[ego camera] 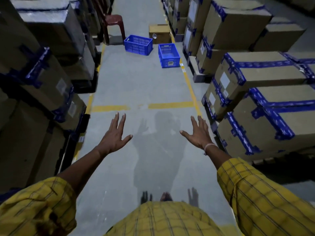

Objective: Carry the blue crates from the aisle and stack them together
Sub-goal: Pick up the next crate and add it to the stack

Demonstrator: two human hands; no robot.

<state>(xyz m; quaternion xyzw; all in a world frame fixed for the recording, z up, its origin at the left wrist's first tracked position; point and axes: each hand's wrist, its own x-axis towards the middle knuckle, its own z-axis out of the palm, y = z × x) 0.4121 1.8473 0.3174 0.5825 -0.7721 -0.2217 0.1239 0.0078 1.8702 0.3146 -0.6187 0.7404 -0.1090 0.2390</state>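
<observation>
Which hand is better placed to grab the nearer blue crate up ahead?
Right, marginally. The nearer blue crate sits right of the aisle's middle, roughly in line with the open right hand; the left hand is farther left. Both remain far away.

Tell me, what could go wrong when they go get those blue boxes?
Both hands, left hand and right hand, are empty, and the two blue crates sit apart far down the aisle. The aisle is dim and narrow, so a carried crate might bump the stacked cartons. The red chair and brown box behind could trip someone.
</observation>
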